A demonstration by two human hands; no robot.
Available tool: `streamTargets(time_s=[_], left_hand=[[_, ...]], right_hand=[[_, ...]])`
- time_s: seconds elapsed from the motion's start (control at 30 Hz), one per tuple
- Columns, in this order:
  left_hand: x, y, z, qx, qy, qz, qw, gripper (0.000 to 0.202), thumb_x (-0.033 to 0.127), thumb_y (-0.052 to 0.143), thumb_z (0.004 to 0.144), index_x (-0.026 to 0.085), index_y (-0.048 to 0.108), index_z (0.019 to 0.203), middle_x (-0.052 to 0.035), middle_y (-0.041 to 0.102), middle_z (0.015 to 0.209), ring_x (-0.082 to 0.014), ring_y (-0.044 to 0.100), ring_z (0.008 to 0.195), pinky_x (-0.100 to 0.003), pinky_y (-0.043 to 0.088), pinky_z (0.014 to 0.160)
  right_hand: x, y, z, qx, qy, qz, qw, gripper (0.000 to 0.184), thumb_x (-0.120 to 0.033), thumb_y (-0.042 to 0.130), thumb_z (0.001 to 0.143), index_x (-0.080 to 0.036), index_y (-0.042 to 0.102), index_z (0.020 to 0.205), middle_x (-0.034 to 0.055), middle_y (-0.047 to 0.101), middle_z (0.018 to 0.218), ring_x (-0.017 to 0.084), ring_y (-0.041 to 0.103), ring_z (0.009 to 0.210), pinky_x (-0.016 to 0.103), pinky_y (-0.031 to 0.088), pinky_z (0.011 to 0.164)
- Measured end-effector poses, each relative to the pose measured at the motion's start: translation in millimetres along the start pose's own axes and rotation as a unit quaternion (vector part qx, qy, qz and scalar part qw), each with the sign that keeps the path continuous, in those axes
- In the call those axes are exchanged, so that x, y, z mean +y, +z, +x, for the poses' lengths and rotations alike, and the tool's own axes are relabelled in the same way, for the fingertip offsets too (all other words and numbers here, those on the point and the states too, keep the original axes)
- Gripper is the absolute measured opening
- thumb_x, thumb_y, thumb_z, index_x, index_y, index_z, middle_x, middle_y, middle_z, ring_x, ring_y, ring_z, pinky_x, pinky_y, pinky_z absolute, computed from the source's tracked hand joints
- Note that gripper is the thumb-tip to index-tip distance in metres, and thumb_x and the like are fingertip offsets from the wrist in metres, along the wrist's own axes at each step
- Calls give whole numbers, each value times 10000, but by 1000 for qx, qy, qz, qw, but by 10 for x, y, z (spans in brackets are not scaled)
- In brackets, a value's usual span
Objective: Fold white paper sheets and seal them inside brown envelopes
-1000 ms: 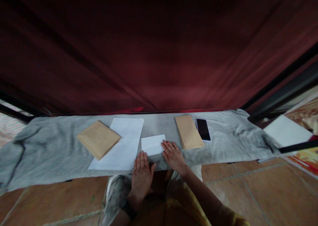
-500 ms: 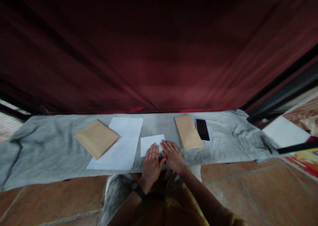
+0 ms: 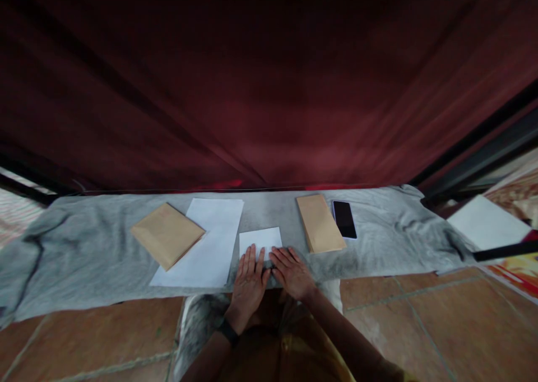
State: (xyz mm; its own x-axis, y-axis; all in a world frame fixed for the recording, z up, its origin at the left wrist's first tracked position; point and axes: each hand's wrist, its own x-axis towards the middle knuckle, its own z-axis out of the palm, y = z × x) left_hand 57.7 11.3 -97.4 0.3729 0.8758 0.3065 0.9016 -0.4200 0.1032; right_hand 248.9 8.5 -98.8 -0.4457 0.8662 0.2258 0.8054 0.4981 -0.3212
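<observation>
Both hands are down flat, side by side. The left hand [image 3: 249,275] and the right hand [image 3: 292,271] have their fingers stretched out and loose, palms on the grey cloth [image 3: 84,253], gripping nothing. The step in hand looks like pressing and smoothing: the fingertips of both hands rest on the near edge of the small white paper [image 3: 260,241], which lies just beyond them. I'd judge any further handling calls for light, even pressure, since the sheet is thin and sits loose on soft cloth that could ruck up under it.

The paper itself is a clean, blank white rectangle, flat, edges square, no curl showing; whether it is folded double I cannot tell.

Left of the fingers lies a large white sheet [image 3: 210,242], with a brown envelope [image 3: 167,234] overlapping its far-left side. Right of the fingers, a second brown envelope [image 3: 319,223], and just past that a dark phone [image 3: 344,219]. Beyond everything hangs a deep red curtain [image 3: 269,91].
</observation>
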Motion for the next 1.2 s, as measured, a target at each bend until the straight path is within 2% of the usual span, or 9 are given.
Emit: streamTargets(time_s=[0.27,0.47,0.57,0.7,0.87,1.03,1.13,1.2], left_hand=[[-81,-17,-64,8,-3,11,1000,688,469,381,998,99,245,1561,-209,337,1593,-307,317,1482,-502,388,1150],[-198,-11,-139,9,-14,5,1000,711,513,353,998,63,278,1544,-226,383,1562,-314,353,1464,-523,383,1151],[-185,4,-22,-2,-2,0,1000,660,467,344,1007,36,352,1507,-222,397,1554,-300,342,1471,-493,370,1167],[-119,65,272,-20,17,-14,1000,593,405,309,1018,54,402,1487,-183,413,1555,-282,323,1482,-483,333,1191],[-205,172,477,-17,-17,-25,999,615,416,292,1013,30,410,1477,-220,430,1531,-312,357,1463,-528,346,1168],[-372,198,402,15,-39,-30,999,640,424,294,1011,-7,399,1471,-250,410,1536,-334,356,1460,-521,369,1153],[-341,162,314,27,-44,-26,998,606,389,302,1013,-6,418,1457,-258,432,1520,-335,379,1448,-525,381,1144],[-257,128,238,26,-20,-25,999,573,364,319,1014,30,415,1469,-231,428,1534,-318,370,1456,-514,381,1149]], right_hand=[[-11,-103,-97,11,11,-16,1000,505,-331,422,1043,-191,386,1527,73,416,1559,221,403,1436,473,261,1227],[-21,-121,-179,24,26,-37,999,509,-309,437,1033,-188,392,1526,81,449,1539,227,443,1407,468,286,1212],[-22,-112,-174,25,26,-41,999,503,-301,437,1032,-175,402,1519,83,451,1538,230,445,1404,472,281,1211],[-21,-91,-175,19,32,-37,999,489,-304,419,1038,-184,413,1512,68,439,1548,225,439,1407,466,271,1213],[-26,-66,-187,18,46,-38,998,484,-317,419,1037,-216,419,1510,57,453,1540,215,429,1415,461,277,1207],[-47,-81,-190,15,54,-36,998,486,-321,399,1044,-198,418,1513,59,441,1547,223,422,1420,453,251,1216],[-52,-91,-189,17,52,-32,998,487,-323,394,1045,-203,411,1517,55,445,1545,216,425,1418,447,249,1217],[-54,-87,-192,18,51,-32,998,488,-325,399,1043,-207,413,1516,59,450,1543,213,426,1416,449,253,1215]])
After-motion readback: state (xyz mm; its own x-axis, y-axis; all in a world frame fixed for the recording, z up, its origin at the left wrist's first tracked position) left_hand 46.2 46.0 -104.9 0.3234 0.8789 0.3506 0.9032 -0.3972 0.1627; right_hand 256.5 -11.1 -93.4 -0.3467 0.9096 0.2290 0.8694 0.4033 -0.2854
